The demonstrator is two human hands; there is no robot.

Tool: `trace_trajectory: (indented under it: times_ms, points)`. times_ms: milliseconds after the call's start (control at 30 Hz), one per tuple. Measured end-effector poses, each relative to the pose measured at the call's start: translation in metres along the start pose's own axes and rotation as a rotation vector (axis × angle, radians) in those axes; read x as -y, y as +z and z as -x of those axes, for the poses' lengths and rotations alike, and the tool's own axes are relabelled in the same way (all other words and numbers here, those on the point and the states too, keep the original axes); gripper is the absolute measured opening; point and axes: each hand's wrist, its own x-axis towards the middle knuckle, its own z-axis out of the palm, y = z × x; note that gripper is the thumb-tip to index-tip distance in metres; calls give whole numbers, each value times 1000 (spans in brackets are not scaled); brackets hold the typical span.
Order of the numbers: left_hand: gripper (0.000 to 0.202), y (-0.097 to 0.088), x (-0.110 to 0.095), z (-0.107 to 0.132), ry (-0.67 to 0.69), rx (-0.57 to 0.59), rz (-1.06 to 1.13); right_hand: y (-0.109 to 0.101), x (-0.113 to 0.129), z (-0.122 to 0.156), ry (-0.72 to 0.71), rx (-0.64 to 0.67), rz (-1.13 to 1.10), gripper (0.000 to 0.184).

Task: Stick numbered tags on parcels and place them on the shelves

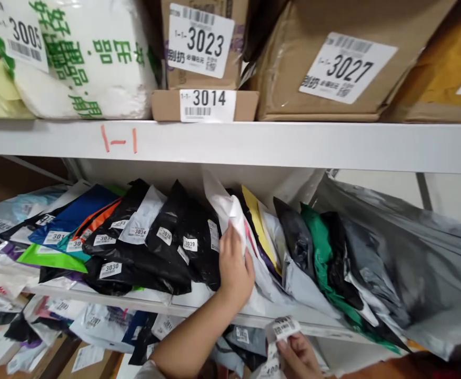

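Observation:
My left hand reaches up to the middle shelf, its fingers closed on the edge of a white mailing bag that stands upright in the row. Left of it lean black mailing bags with number stickers such as 3038 and 3039. To its right are a yellow-edged bag, a dark grey bag and a green bag. Low in the view, my right hand holds a strip of printed barcode labels between thumb and fingers. Part of this strip is blurred.
A white shelf beam marked 1-1 crosses above my hands. Over it stand cardboard boxes and a white wrapped pack. A large grey plastic bag fills the right side. More parcels lie on the level below.

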Motion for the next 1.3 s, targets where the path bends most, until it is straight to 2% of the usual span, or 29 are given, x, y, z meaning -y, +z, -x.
trace_trajectory:
  times_ms: [100,267,333,400,467,500,567,600,633,667,700,733,767,800,833,867,933,1033,1100,1167,1233,1300]
  points:
    - [54,6,-6,-8,97,53,-29,10,-8,-4,18,28,14,43]
    - [49,15,-17,-14,152,134,-95,10,-20,-19,10,93,23,34]
    - [52,12,-13,-11,185,172,-62,12,-24,-24,-2,130,42,34]
    - [56,1,0,-3,209,192,9,16,-25,-27,-22,160,55,36]
    - [62,-19,22,9,138,118,80,23,-26,-27,-58,166,72,37]
    - [66,-33,36,15,38,5,95,26,-25,-26,-77,162,86,36]
    - [77,-69,62,19,-181,-306,42,33,-23,-25,-108,158,129,33]
    - [83,-89,73,17,-220,-406,-34,36,-21,-24,-114,166,153,30]
    - [88,-111,83,10,-181,-432,-129,40,-19,-25,-104,193,179,29]
    - [87,-131,90,0,-80,-421,-230,44,-16,-26,-90,228,202,29]
    - [68,-149,94,-14,40,-275,-355,50,-14,-27,-72,266,217,30]
    - [45,-164,97,-29,175,-34,-426,56,-12,-29,-56,303,219,33]
    - [32,-175,98,-45,302,228,-433,65,-10,-32,-47,336,207,35]
    - [27,-182,97,-60,377,472,-426,75,-10,-35,-47,365,182,35]
    - [27,-186,96,-75,410,692,-405,88,-10,-38,-57,387,145,32]
    - [25,-186,95,-87,408,864,-365,102,-12,-41,-72,398,101,31]
    - [19,-183,94,-106,321,1066,-239,133,-17,-46,-98,398,20,31]
    - [36,-175,96,-116,182,1158,32,175,-28,-52,-136,347,-82,33]
    - [31,-173,99,-114,118,1146,116,194,-36,-54,-155,337,-122,35]
    - [20,-173,101,-109,74,1092,111,204,-41,-55,-179,343,-126,35]
    - [19,-173,102,-105,37,1045,88,208,-44,-55,-211,336,-116,36]
    - [22,-175,101,-105,51,1048,87,210,-44,-54,-236,338,-115,37]
